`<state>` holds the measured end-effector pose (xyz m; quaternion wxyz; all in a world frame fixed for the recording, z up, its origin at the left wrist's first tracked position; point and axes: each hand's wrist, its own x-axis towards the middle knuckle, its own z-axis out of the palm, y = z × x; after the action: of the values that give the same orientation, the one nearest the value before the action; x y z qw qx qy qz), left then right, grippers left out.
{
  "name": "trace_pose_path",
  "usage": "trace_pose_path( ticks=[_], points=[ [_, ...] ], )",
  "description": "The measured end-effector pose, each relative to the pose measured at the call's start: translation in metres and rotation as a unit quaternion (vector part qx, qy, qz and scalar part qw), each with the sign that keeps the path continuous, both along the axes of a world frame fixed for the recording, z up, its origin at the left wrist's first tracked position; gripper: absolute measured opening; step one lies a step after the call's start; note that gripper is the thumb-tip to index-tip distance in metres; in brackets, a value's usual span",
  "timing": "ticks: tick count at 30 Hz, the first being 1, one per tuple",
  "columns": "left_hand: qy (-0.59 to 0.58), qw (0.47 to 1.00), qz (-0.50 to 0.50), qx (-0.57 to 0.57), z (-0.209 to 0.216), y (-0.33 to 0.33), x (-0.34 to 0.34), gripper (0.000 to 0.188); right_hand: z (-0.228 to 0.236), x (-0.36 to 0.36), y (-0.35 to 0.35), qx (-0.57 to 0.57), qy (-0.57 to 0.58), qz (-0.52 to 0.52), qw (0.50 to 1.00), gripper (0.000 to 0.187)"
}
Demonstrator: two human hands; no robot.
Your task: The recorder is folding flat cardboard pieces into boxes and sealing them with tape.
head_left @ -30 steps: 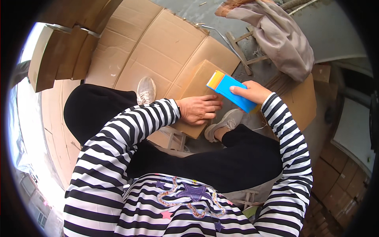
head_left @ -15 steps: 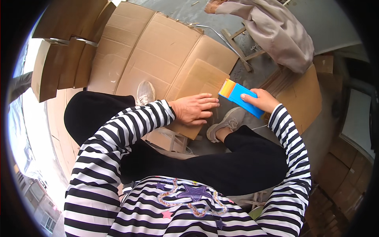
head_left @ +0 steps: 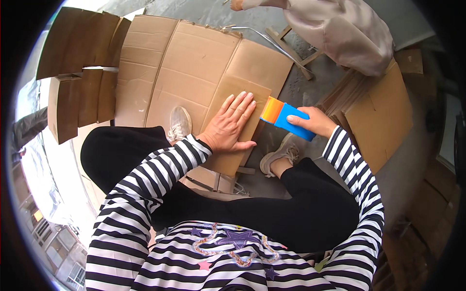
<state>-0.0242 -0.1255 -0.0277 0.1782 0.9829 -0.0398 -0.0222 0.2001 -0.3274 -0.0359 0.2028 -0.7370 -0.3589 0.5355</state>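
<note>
My left hand (head_left: 229, 125) lies flat with spread fingers on a small brown cardboard piece (head_left: 257, 99). That piece rests on the near right part of a large creased cardboard sheet (head_left: 194, 53). In my right hand (head_left: 314, 122) is a flat blue tool (head_left: 292, 122) with a wide orange end (head_left: 272, 110); I cannot make out its exact kind. My thumb is on top of the blue body. The orange end points left, at the right edge of the small cardboard piece. Whether it touches the cardboard, I cannot tell.
Brown cartons (head_left: 87, 46) are stacked at the far left. Right of my knee leans a bundle of cardboard sheets (head_left: 381, 116). Behind it, a person's draped, pale clothing (head_left: 340, 34) is near a wooden stool frame (head_left: 291, 53). My shoes (head_left: 180, 123) stand by the work surface.
My left hand has turned, its fingers now pointing away from me and spread on the cardboard. The blue tool has shifted slightly left with my right hand.
</note>
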Motion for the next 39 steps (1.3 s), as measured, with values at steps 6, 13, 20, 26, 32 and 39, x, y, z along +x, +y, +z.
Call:
trace_pose_path(
  ticks=[6, 13, 20, 26, 32, 39],
  points=[
    [0.022, 1.0, 0.001, 0.014, 0.002, -0.002, 0.001, 0.092, -0.013, -0.006, -0.014, 0.072, 0.047, -0.054, 0.995, 0.051],
    [0.046, 0.999, -0.003, 0.02, -0.003, 0.0, 0.001, 0.094, -0.051, 0.014, -0.049, 0.071, 0.053, -0.045, 0.995, 0.06],
    [0.064, 0.998, -0.002, 0.023, -0.002, -0.003, 0.003, 0.095, -0.063, 0.017, -0.048, -0.006, 0.036, -0.062, 0.997, 0.061],
    [0.062, 0.998, 0.011, 0.012, 0.0, -0.005, 0.004, 0.089, -0.031, 0.014, 0.031, -0.158, -0.058, 0.057, 0.984, 0.079],
    [0.037, 0.999, -0.003, -0.01, 0.0, -0.005, 0.003, 0.089, -0.052, -0.023, 0.084, -0.28, -0.164, 0.132, 0.937, 0.069],
    [-0.025, 0.996, 0.001, -0.084, -0.002, 0.004, -0.003, 0.086, -0.035, -0.011, 0.062, -0.302, -0.246, -0.066, 0.919, 0.068]
  ],
)
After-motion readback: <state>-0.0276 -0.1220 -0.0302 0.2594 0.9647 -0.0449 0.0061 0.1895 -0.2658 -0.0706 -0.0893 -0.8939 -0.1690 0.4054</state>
